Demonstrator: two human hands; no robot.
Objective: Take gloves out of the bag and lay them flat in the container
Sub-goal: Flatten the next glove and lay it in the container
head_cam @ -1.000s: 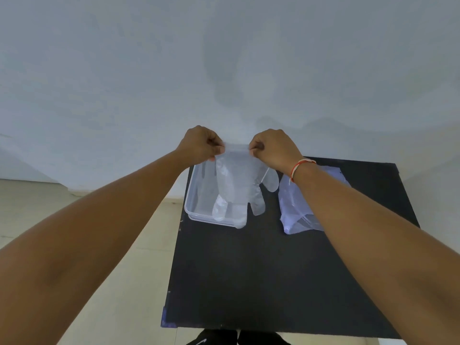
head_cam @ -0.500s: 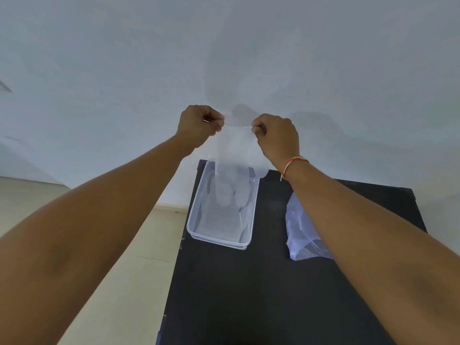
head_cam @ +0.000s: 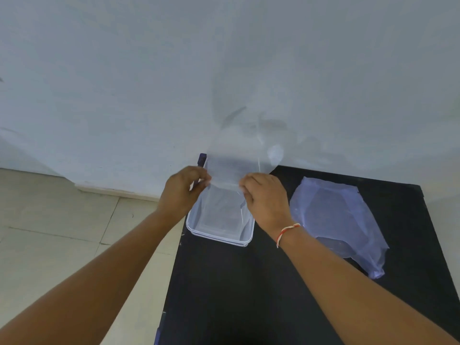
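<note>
Change: since half a second ago both hands have dropped from above the container to its 12 o'clock half, and the glove (head_cam: pixel 245 155) now billows upward beyond them instead of hanging below.
Meaning for task: judged as the laying-down stroke; the cuff edge leads down while the finger end trails in the air, so the glove is not yet flat in the container.
Left hand (head_cam: pixel 183 192): fingers closed in a pinch on the glove's cuff edge, at the container's 9 o'clock wall.
Right hand (head_cam: pixel 267 199): fingers closed in a pinch on the same edge, at the 3 o'clock wall; a red and white thread band circles the wrist.
Glove: thin, clear plastic film, limp and nearly invisible against the wall; one rounded lobe shows at its 3 o'clock side.
Container (head_cam: pixel 219 236): clear, rigid, rectangular tub with rounded corners, standing at the bench's 10 o'clock area; whether other gloves lie inside cannot be told.
Bag (head_cam: pixel 343 220): crumpled, translucent bluish film, lying at 3 o'clock of the container, apart from it.
Bench (head_cam: pixel 249 295): flat, matte black surface.
</note>
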